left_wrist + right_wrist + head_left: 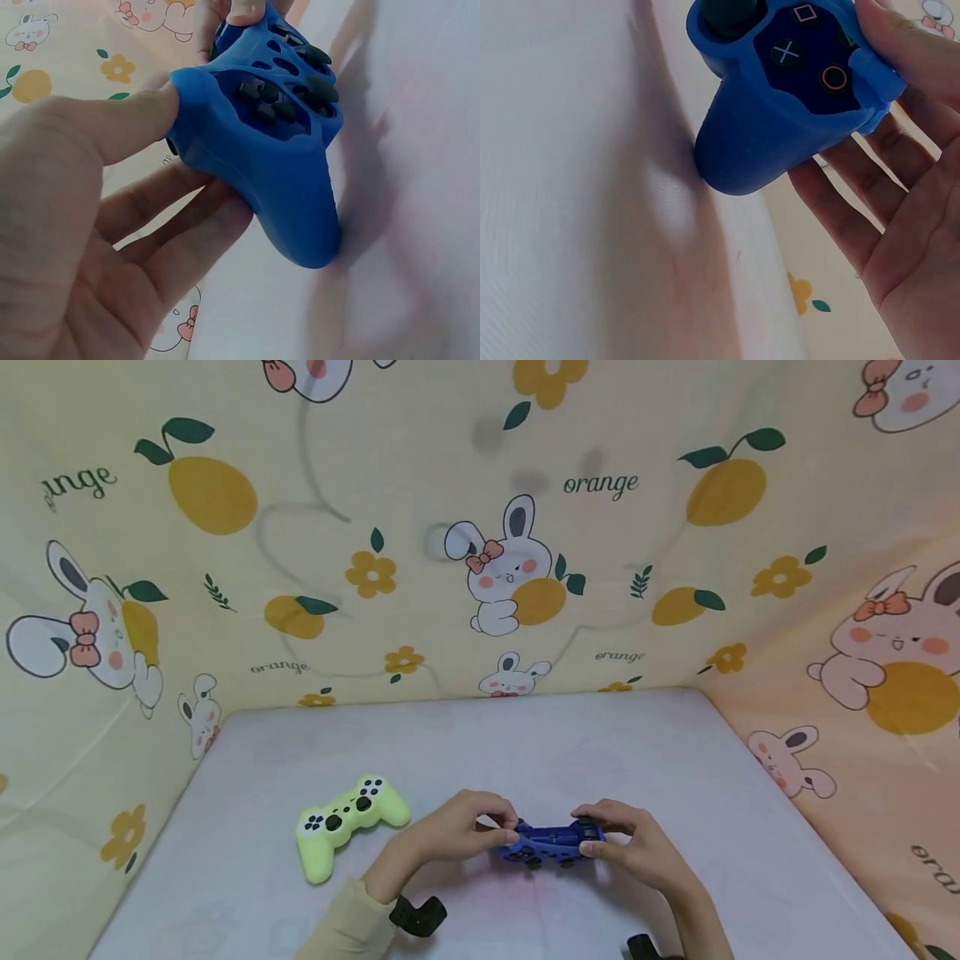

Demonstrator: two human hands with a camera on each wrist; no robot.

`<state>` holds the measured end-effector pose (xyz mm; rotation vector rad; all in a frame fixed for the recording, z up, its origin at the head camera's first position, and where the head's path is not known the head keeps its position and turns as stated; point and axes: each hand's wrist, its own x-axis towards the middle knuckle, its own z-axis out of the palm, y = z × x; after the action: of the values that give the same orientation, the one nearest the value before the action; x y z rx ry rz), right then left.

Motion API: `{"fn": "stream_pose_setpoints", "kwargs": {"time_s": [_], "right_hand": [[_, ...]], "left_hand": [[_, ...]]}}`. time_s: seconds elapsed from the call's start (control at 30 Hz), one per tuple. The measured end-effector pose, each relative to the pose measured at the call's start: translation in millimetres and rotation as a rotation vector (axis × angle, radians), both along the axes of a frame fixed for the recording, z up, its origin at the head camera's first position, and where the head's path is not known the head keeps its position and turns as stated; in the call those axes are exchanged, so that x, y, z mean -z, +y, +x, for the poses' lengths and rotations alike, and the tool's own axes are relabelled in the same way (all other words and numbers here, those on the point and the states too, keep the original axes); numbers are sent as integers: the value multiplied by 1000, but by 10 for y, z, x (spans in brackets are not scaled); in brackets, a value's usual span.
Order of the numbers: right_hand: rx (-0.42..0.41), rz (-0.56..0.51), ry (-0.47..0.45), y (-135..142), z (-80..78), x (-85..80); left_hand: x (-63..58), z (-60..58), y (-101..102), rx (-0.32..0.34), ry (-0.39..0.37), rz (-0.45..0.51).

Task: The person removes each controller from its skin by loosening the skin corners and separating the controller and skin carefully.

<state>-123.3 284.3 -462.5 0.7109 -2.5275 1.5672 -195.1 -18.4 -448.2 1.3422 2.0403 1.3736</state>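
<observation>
A dark blue game controller in a lighter blue silicone cover [551, 847] is held upright on its grips, low over the white table. My left hand [468, 827] pinches one end of it; in the left wrist view the thumb presses the cover's edge [199, 97] and the fingers lie behind the grip. At the other end, my right hand [630, 843] holds it between thumb and fingers. Beside the face buttons [787, 52], the cover's rim [877, 79] is bunched near my right thumb. The backs of the grips are hidden.
Left of my left hand lies a yellow-green controller [322, 827], its buttons and sticks facing up. A patterned cloth [435, 468] with rabbits and oranges rises behind and along both sides of the white table [480, 743]. Dark camera mounts [420, 917] sit at the wrists.
</observation>
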Motion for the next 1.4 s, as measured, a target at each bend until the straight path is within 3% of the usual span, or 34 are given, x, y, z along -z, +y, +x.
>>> {"fn": "stream_pose_setpoints", "kwargs": {"time_s": [0.27,0.53,1.1,1.4], "right_hand": [[2,19,9,-10,-6,-2],[-32,22,41,64,-16,24],[-62,33,5,44,-66,-11],[-66,26,29,59,-57,20]], "left_hand": [[16,7,-3,-15,-1,17],[-14,-1,47,27,120,-41],[26,2,-156,41,189,-56],[76,15,-137,27,210,11]]}}
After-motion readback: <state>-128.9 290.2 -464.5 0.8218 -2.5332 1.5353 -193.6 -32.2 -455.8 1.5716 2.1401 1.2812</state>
